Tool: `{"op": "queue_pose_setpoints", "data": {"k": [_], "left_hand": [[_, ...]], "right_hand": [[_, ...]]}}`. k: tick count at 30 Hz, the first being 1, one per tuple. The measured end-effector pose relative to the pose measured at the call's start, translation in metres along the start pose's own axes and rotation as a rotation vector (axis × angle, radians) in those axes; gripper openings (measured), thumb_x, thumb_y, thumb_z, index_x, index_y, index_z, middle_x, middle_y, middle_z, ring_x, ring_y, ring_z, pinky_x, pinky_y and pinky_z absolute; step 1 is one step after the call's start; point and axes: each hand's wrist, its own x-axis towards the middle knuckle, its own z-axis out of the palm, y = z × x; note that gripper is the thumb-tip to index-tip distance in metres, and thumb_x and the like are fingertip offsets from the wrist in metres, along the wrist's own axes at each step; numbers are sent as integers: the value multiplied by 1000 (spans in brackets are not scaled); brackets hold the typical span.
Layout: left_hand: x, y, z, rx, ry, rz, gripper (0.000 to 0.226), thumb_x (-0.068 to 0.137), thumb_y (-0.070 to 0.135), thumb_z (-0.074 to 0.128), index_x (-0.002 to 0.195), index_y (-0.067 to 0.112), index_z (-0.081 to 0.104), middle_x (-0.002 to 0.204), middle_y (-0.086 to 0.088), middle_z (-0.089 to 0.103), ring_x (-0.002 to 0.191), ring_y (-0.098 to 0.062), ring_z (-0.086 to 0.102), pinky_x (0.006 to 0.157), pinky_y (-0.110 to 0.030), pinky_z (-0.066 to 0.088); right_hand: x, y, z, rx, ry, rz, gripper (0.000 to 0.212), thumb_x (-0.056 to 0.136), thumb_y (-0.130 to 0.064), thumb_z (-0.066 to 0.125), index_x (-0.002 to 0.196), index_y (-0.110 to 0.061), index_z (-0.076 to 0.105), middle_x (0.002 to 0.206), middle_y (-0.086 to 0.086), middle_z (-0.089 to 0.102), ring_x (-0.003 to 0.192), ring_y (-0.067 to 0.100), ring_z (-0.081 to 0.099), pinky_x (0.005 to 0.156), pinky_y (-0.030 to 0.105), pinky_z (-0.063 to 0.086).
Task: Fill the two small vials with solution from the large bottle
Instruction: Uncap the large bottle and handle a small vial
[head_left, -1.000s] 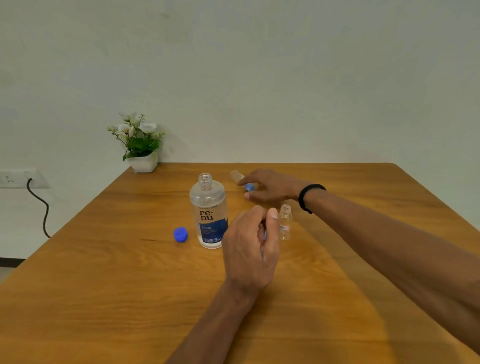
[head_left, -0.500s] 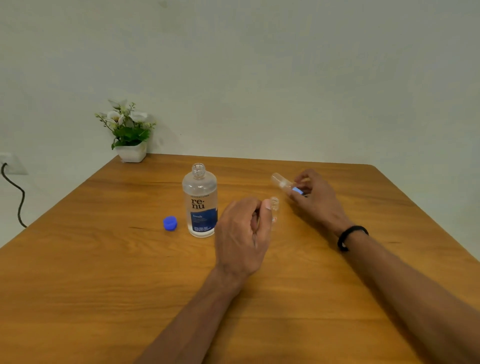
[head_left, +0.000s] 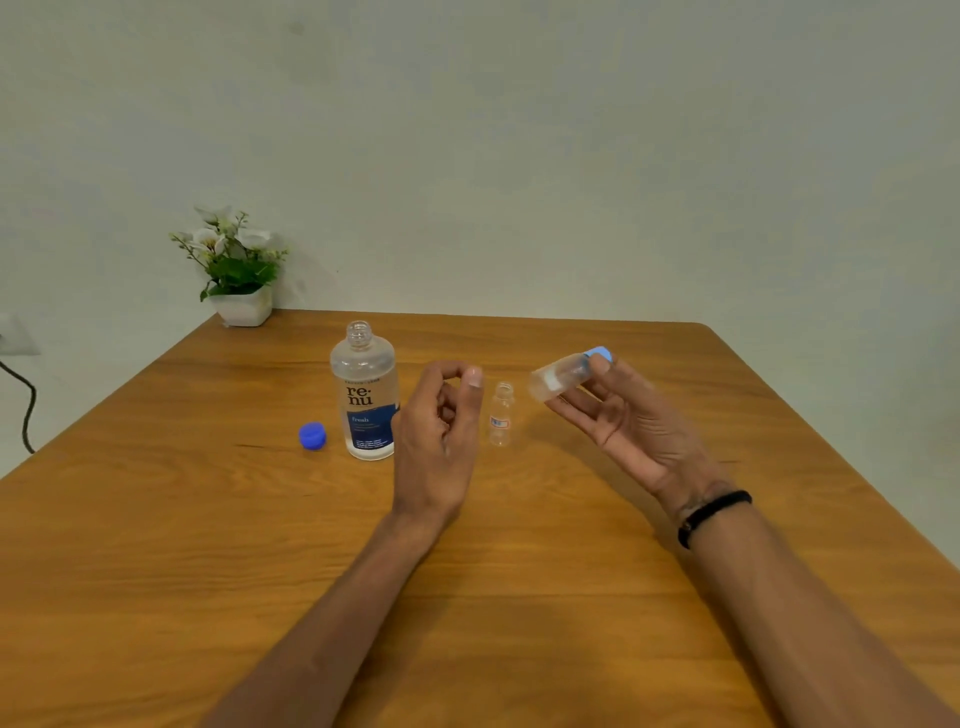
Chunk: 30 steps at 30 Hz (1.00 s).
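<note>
The large clear bottle (head_left: 366, 395) with a blue label stands uncapped on the wooden table (head_left: 156, 545). Its blue cap (head_left: 312, 435) lies just to its left. A small empty vial (head_left: 501, 415) stands open between my hands. My right hand (head_left: 623, 426) holds the second small vial (head_left: 558, 376) in the air on its side, its light blue cap (head_left: 600, 354) still on and pointing away from me. My left hand (head_left: 441, 431) hovers beside the bottle with its fingers curled; whatever is inside them is hidden.
A small potted plant (head_left: 236, 265) sits at the table's far left corner. A black cable (head_left: 26, 410) hangs from a wall socket on the left. A black band is on my right wrist (head_left: 714, 514).
My right hand has lifted the capped vial off the table and drawn it back to the right. My left hand has shifted left, uncovering the standing open vial.
</note>
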Motion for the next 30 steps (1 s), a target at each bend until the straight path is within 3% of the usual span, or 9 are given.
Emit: {"op": "queue_pose_setpoints", "data": {"k": [2,5,9,15,19,21,24,30], "left_hand": [[3,3,-2,-116,-67,-104,26,104,46,56,112,23,67,67,-10,60,60,-27,54,53,-38,46],[6,1,-2,-299,-224,-215,34,95,49,64,119,26,70,63,-5,50,56,-17,42,50,-25,37],[4,0,1,-367,-397,-218,43,94,39,68,134,24,68,59,5,44,51,-6,35,48,-15,32],[4,-1,-1,-497,-534,-331,32,99,40,65,122,19,73,69,-8,42,54,-9,30,48,-28,20],[6,0,-3,-584,-539,-431,28,94,34,69,120,25,75,67,1,49,52,-5,33,47,-22,26],[7,2,-4,-555,-500,-436,26,96,28,70,121,22,73,71,-3,57,50,-3,34,47,-22,26],[8,3,-3,-507,-401,-449,26,97,21,71,122,13,72,66,9,56,51,-2,36,50,-23,27],[9,7,-4,-558,-413,-406,29,94,19,72,123,21,75,107,6,77,79,-5,60,68,-21,49]], "right_hand": [[-2,4,7,-38,-52,27,12,92,-11,64,92,-12,76,103,12,78,102,30,80,87,45,66],[-5,8,14,-94,-112,55,22,93,-12,62,111,-9,74,101,14,78,89,23,80,80,42,67],[-5,11,16,-200,-195,120,35,97,-11,60,130,-7,70,109,15,76,93,24,76,82,41,66],[-3,14,16,-242,-150,122,21,93,-15,66,111,-5,68,97,15,76,76,21,76,70,32,65],[-5,12,14,-285,-178,168,35,95,-19,64,123,-2,76,99,16,76,77,21,75,71,29,66],[-6,9,14,-301,-190,204,36,96,-23,62,123,-4,77,99,18,77,75,20,76,67,28,66],[-5,6,13,-369,-198,215,40,97,-24,61,127,2,71,99,22,77,70,18,74,63,25,65],[-3,6,9,-396,-203,235,43,97,-24,63,126,6,70,99,22,76,69,18,72,63,23,63]]}}
